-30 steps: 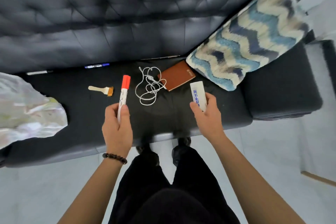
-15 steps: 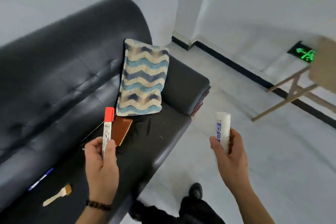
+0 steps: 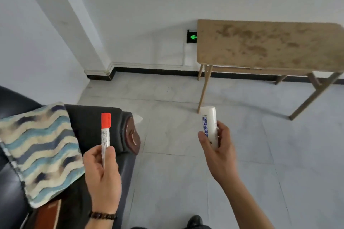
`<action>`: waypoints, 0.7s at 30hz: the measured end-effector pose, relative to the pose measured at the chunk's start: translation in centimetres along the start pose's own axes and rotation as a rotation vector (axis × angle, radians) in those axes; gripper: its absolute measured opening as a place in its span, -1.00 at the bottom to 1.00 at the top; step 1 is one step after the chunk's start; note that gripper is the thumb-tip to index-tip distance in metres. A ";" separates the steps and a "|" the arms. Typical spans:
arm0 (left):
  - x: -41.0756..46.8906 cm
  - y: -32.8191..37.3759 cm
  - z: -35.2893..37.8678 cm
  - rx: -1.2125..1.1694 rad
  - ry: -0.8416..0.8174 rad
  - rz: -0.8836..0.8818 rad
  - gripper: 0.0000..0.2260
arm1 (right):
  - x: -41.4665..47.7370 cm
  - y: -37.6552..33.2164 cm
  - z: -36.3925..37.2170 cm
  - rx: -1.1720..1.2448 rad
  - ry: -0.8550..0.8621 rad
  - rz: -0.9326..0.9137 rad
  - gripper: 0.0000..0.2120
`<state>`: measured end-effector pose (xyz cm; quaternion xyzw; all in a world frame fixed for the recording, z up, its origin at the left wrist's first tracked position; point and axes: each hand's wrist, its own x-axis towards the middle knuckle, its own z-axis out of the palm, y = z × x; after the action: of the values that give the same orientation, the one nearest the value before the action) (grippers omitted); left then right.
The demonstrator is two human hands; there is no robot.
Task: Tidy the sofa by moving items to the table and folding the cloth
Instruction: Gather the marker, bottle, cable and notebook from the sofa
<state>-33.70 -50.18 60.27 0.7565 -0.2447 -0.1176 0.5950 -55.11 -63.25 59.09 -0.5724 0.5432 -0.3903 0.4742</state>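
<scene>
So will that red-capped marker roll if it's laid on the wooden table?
It could roll: the red-capped marker looks round, and the table looks flat. It seems stiff and light, since the left hand holds it upright by its lower end.

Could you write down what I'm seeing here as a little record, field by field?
left hand: grips a red-capped marker, held upright
right hand: holds a white tube with blue print
table: wooden, ahead to the right, by the wall
sofa: dark, at the left
pillow: wavy stripes, on the sofa
sign: green arrow, low on the wall
</scene>
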 end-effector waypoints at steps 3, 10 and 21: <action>1.3 2.4 6.9 0.048 -0.114 0.071 -0.77 | 5.1 0.3 -3.5 0.017 0.047 0.005 -0.60; 6.7 3.4 24.8 0.019 -0.314 0.155 -0.85 | 18.2 2.7 -9.0 -0.027 0.205 0.040 -0.64; 11.5 14.7 58.3 -0.126 -0.872 0.356 -0.78 | 34.5 3.7 -25.4 -0.108 0.769 0.156 -0.61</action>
<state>-54.62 -107.72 60.26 0.5454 -0.5898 -0.3349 0.4924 -76.89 -100.32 59.42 -0.3654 0.7430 -0.5098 0.2336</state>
